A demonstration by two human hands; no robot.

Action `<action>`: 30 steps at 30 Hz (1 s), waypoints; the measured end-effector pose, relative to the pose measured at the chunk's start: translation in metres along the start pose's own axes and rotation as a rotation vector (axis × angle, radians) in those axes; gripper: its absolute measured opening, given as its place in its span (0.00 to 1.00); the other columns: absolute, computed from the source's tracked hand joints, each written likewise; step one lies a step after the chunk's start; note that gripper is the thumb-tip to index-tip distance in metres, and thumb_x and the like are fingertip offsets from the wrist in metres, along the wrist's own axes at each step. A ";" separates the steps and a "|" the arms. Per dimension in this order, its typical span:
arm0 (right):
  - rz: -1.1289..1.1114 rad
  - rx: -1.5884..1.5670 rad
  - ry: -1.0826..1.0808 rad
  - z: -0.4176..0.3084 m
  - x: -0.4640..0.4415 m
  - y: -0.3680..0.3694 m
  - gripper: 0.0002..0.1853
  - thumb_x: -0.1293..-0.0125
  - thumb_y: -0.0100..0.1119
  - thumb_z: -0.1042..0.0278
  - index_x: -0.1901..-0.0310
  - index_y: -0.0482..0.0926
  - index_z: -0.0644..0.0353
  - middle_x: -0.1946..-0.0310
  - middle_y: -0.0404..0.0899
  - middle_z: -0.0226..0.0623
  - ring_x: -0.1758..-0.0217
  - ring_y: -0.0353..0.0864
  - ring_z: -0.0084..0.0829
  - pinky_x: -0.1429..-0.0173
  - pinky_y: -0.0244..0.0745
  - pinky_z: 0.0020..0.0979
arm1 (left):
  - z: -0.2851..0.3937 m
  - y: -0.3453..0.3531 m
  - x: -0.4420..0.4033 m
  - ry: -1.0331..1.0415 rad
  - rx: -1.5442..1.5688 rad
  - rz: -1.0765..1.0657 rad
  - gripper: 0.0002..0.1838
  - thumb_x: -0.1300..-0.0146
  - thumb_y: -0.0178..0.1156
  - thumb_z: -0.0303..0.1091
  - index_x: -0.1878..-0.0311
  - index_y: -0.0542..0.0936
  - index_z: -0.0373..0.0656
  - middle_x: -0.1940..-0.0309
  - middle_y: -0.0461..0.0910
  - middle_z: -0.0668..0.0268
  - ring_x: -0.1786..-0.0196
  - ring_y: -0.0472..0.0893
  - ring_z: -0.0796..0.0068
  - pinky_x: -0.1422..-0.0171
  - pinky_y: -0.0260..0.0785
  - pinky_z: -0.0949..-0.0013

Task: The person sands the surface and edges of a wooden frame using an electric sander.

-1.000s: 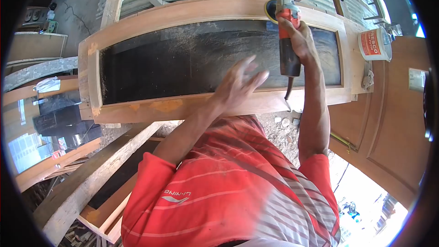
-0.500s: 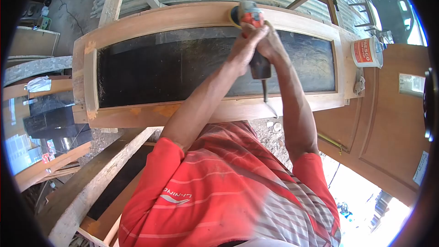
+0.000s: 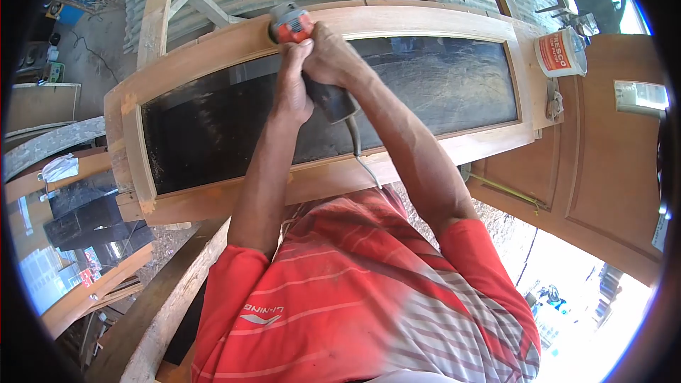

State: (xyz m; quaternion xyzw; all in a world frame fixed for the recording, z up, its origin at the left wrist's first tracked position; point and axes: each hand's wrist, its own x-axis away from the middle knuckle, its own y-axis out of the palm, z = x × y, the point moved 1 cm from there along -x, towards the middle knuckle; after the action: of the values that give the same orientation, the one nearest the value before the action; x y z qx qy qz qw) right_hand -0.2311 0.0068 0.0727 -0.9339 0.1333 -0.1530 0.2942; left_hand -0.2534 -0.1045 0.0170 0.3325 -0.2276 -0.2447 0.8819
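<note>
Fingers (image 3: 323, 41) clasp tubular grinder (image 3: 330, 103); bare wooden frame (image 3: 411, 22) beneath.

The power tool (image 3: 332, 103) is partly hidden — both hands (image 3: 328, 57) cover it

Two hands (image 3: 328, 57) and one angle grinder (image 3: 294, 26) are at one framed panel's (image 3: 454, 147) far edge; one bucket (image 3: 560, 54) stands near its right edge.

bright daylight | glare blown white lower right | fisheye bowing | black vignette, blue-fringed edges
</note>
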 end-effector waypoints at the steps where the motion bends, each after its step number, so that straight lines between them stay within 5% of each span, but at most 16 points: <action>1: 0.009 -0.017 0.001 0.005 0.003 -0.015 0.37 0.34 0.68 0.49 0.42 0.73 0.82 0.52 0.84 0.71 0.44 0.87 0.61 0.41 0.81 0.47 | -0.001 0.022 0.001 -0.099 0.013 -0.017 0.20 0.26 0.63 0.49 0.38 0.78 0.51 0.44 0.82 0.70 0.39 0.80 0.73 0.32 0.71 0.62; 2: 0.017 0.011 0.057 0.012 0.005 -0.031 0.34 0.34 0.67 0.55 0.40 0.72 0.81 0.52 0.85 0.69 0.44 0.87 0.59 0.41 0.81 0.46 | -0.019 0.026 -0.013 -0.145 0.022 -0.049 0.23 0.27 0.64 0.50 0.35 0.78 0.50 0.44 0.82 0.69 0.39 0.80 0.73 0.31 0.70 0.62; 4: 0.173 -0.031 -0.034 0.047 0.007 -0.059 0.30 0.32 0.63 0.47 0.49 0.82 0.73 0.55 0.86 0.67 0.46 0.87 0.62 0.43 0.81 0.51 | -0.047 0.063 -0.030 -0.190 0.054 -0.140 0.27 0.33 0.67 0.47 0.34 0.73 0.50 0.45 0.76 0.67 0.41 0.77 0.73 0.32 0.69 0.62; 6: 0.234 -0.017 -0.006 0.079 0.008 -0.093 0.26 0.31 0.63 0.50 0.49 0.83 0.71 0.56 0.87 0.63 0.46 0.88 0.60 0.44 0.81 0.50 | -0.092 0.087 -0.057 -0.127 0.010 -0.165 0.25 0.34 0.67 0.43 0.36 0.75 0.48 0.46 0.77 0.68 0.43 0.77 0.75 0.34 0.70 0.64; 12: 0.283 -0.246 0.072 0.195 0.011 -0.190 0.20 0.31 0.65 0.56 0.48 0.85 0.65 0.59 0.89 0.45 0.54 0.86 0.32 0.50 0.79 0.41 | -0.162 0.199 -0.080 -0.180 -0.031 -0.195 0.19 0.37 0.67 0.35 0.44 0.80 0.42 0.53 0.80 0.67 0.50 0.79 0.75 0.41 0.72 0.66; 17: 0.385 -0.167 0.366 0.207 0.032 -0.237 0.28 0.30 0.65 0.41 0.46 0.86 0.62 0.60 0.87 0.37 0.56 0.83 0.27 0.52 0.77 0.36 | -0.207 0.234 -0.100 -0.286 -0.125 -0.329 0.29 0.36 0.67 0.44 0.36 0.77 0.38 0.45 0.80 0.56 0.42 0.81 0.66 0.37 0.74 0.60; 20: 0.383 -0.196 0.384 0.194 0.031 -0.228 0.29 0.31 0.66 0.40 0.46 0.86 0.62 0.59 0.87 0.38 0.56 0.83 0.28 0.51 0.77 0.37 | -0.215 0.223 -0.107 -0.346 -0.211 -0.255 0.29 0.36 0.65 0.44 0.35 0.77 0.38 0.45 0.80 0.57 0.41 0.80 0.66 0.36 0.73 0.61; 24: 0.319 -0.269 0.263 0.156 0.011 -0.174 0.26 0.30 0.66 0.45 0.46 0.85 0.63 0.59 0.87 0.40 0.55 0.83 0.29 0.50 0.77 0.36 | -0.159 0.175 -0.093 -0.226 -0.076 -0.290 0.28 0.34 0.64 0.43 0.33 0.76 0.42 0.44 0.80 0.60 0.40 0.79 0.71 0.35 0.71 0.65; 29: 0.196 -0.296 0.032 0.083 -0.016 -0.069 0.16 0.30 0.60 0.62 0.51 0.85 0.67 0.63 0.88 0.45 0.58 0.86 0.32 0.55 0.79 0.41 | -0.053 0.081 -0.058 -0.093 -0.090 -0.288 0.27 0.32 0.64 0.45 0.33 0.75 0.48 0.38 0.75 0.66 0.33 0.72 0.75 0.26 0.62 0.63; 30: 0.175 -0.268 -0.044 0.071 -0.024 -0.046 0.15 0.31 0.61 0.63 0.52 0.85 0.67 0.64 0.88 0.47 0.58 0.87 0.34 0.55 0.79 0.41 | -0.032 0.065 -0.051 -0.040 -0.030 -0.186 0.15 0.34 0.65 0.39 0.48 0.82 0.45 0.56 0.80 0.72 0.53 0.78 0.81 0.43 0.70 0.69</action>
State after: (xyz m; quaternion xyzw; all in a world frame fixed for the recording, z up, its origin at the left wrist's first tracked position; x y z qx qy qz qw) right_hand -0.2194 0.0877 0.0396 -0.9528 0.2267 -0.0875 0.1819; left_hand -0.2568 -0.0171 0.0287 0.3339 -0.2097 -0.3353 0.8556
